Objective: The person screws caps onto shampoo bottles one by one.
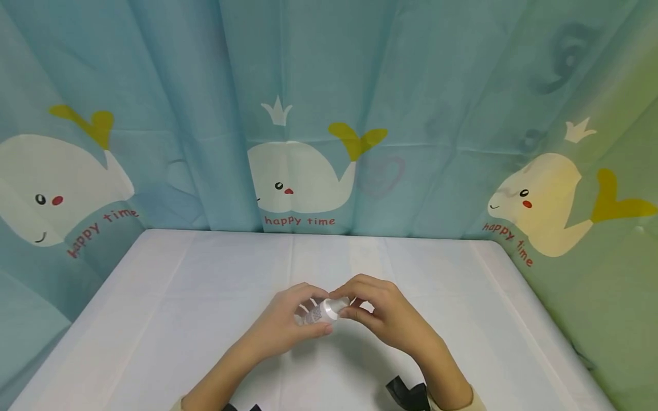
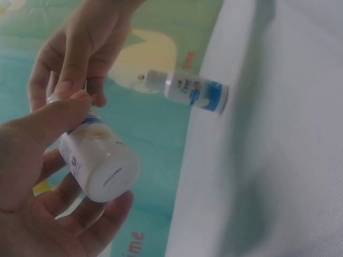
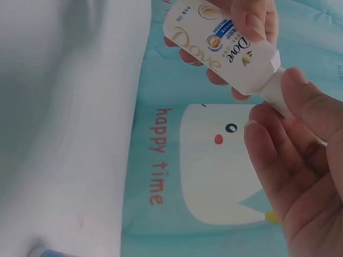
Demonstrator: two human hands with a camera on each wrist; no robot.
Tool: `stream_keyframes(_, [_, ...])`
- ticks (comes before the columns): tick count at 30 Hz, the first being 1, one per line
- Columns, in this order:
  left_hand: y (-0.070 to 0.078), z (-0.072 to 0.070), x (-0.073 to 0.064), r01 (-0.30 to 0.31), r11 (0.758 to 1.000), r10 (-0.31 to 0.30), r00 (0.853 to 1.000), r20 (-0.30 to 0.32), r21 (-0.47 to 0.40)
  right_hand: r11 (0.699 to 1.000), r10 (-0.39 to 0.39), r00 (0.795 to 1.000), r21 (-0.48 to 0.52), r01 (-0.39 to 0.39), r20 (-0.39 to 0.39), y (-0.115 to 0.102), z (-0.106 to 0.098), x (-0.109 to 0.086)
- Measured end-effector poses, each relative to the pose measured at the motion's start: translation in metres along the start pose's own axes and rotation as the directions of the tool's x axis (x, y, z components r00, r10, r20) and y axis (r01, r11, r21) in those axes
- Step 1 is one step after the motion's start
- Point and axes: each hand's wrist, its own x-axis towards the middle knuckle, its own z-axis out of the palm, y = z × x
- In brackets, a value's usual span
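Note:
A small white Dove bottle (image 1: 315, 314) is held tilted above the white table, between both hands. My left hand (image 1: 288, 319) grips its body, thumb on one side and fingers on the other. With thumb and fingertips, my right hand (image 1: 377, 311) pinches the white cap (image 3: 276, 93). Gold and blue print shows on the bottle's front (image 3: 220, 45) in the right wrist view, while the left wrist view shows its round base (image 2: 113, 174). A second Dove bottle (image 2: 190, 92), white with a blue lower band, stands on the table in the left wrist view.
The white table (image 1: 205, 274) reaches back to a blue-green curtain (image 1: 319, 68) printed with whales and "happy time". Black straps (image 1: 408, 394) show by the wrists. Part of a blue-and-white object (image 3: 48, 252) enters the right wrist view's lower left corner.

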Motion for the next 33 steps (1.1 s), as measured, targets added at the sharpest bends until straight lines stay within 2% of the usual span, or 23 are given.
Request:
stream_keyframes(13, [0.0026, 0.0001, -0.0022, -0.023, 1.000, 0.024, 1.000, -0.012, 0.012, 0.991, 0.125, 0.992, -0.052, -0.126, -0.023, -0.0012, 0.0043, -0.0006])
stream_keyframes(19, [0.0030, -0.0014, -0.0016, -0.023, 0.999, 0.024, 0.999, -0.026, 0.033, 0.997, 0.054, 0.998, -0.050, -0.055, -0.008, -0.0017, 0.0023, 0.0008])
stream_keyframes(24, [0.0016, -0.0024, -0.0001, -0.019, 0.999, 0.020, 1.000, -0.013, 0.038, 1.000, -0.014, 1.000, -0.016, 0.014, 0.017, -0.0008, -0.0007, 0.0017])
stream_keyframes(33, [-0.0015, -0.0001, -0.0016, -0.019, 1.000, 0.019, 1.000, -0.014, 0.023, 0.999, -0.021, 1.000, -0.025, 0.021, 0.003, -0.0003, -0.0009, 0.0000])
